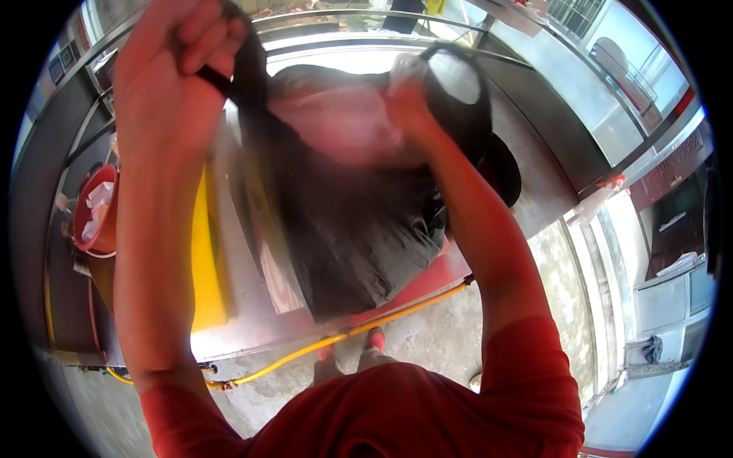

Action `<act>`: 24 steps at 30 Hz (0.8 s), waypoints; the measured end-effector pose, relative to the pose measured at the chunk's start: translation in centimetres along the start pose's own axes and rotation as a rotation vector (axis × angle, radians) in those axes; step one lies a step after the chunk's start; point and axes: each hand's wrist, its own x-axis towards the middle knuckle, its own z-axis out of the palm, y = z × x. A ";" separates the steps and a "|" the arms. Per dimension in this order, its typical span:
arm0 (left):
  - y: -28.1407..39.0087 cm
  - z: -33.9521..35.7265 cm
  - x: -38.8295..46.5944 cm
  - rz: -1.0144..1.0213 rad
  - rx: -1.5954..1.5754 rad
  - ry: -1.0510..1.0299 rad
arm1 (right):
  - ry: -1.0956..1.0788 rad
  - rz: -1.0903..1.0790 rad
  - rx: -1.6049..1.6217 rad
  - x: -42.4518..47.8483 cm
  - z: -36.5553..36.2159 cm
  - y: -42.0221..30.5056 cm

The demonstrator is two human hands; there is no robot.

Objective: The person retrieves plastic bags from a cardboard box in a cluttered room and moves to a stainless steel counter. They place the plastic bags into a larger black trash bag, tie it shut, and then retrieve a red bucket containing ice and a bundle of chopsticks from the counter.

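A black plastic bag [355, 229] hangs between my raised hands above a metal counter, its mouth spread wide. My left hand [189, 63] is at the upper left, fingers curled round a twisted handle of the bag. At the upper right my right hand [409, 91], blurred, is inside or behind the other handle loop and touches something whitish and translucent; whether it grips the handle cannot be told. Pale pink, filmy material [343, 123] shows in the bag's mouth. Its kind is unclear.
A yellow board [206, 269] lies left on the metal counter [252, 329]. A red bucket [80, 229] with white scraps stands farther left. A yellow hose [286, 359] runs along the front edge. Metal rails [366, 43] cross behind the bag.
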 end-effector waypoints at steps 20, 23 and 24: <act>0.2 0.5 -1.7 -0.004 -0.037 0.060 | -0.379 -0.279 -0.903 -14.0 -6.7 -5.1; 0.8 0.5 -1.9 -0.008 0.024 0.081 | -0.345 -0.325 -0.921 -13.9 -8.9 -9.2; 1.0 0.4 -2.0 -0.013 0.038 0.075 | -0.413 -0.334 -0.787 -14.4 -9.7 -10.8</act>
